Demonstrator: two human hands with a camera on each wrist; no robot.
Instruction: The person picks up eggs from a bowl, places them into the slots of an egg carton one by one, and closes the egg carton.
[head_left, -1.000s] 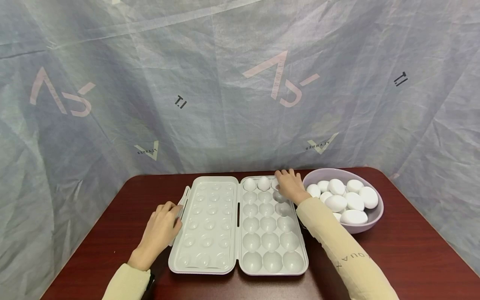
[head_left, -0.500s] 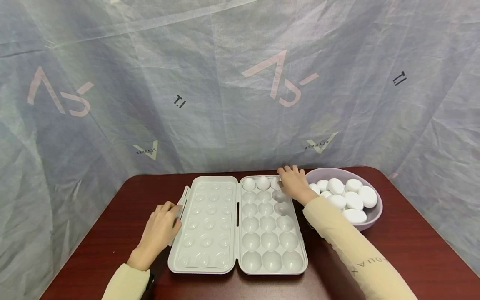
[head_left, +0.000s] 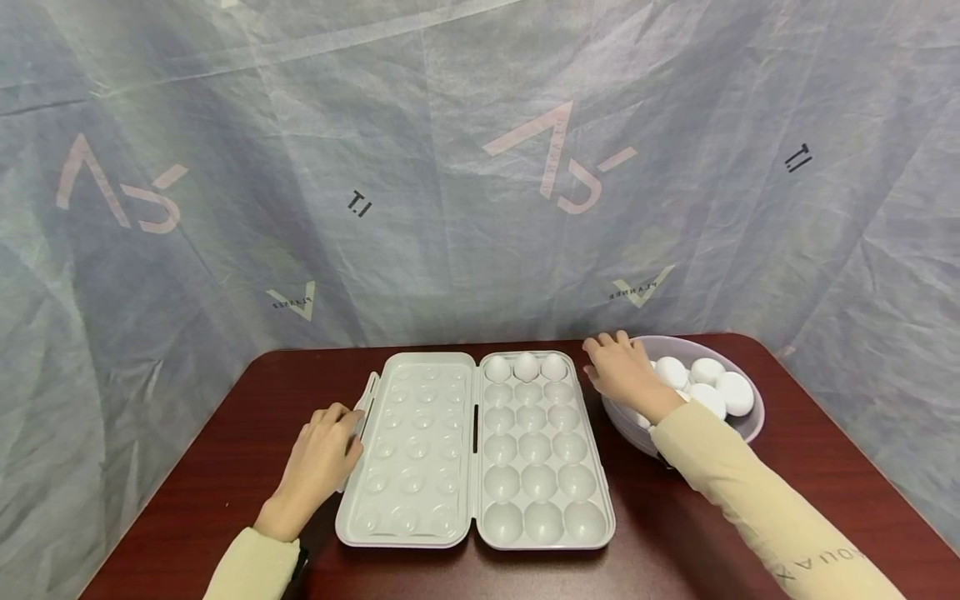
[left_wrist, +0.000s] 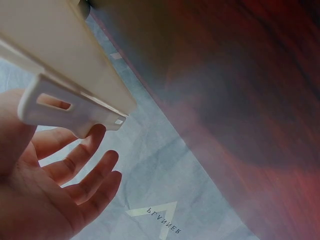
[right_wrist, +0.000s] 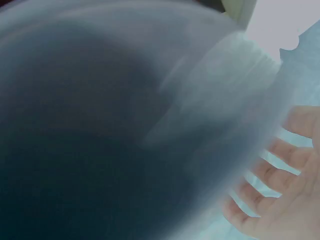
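A white plastic egg carton [head_left: 603, 492] lies open flat on the table, its dimpled lid [head_left: 416, 400] at left and its cupped tray at right. Three white eggs [head_left: 527, 367] stand in the tray's far row. My left hand [head_left: 322, 450] grips the latch flap [left_wrist: 65, 107] along the lid's left edge, the flap between thumb and fingers. Over the near-left rim of a lilac bowl [head_left: 756, 417] is my right hand [head_left: 621, 371], fingers spread and holding nothing. Several white eggs [head_left: 707, 372] fill the bowl; the hand and sleeve cover some.
A dark red-brown table [head_left: 247, 425] carries the carton and bowl. Behind it hangs a grey printed cloth [head_left: 450, 208], close to the table's far edge. The bowl's wall fills most of the right wrist view.
My right hand has let go of the egg in the far-right cup and moved right, over the bowl's rim. My left hand has stayed at the flap.
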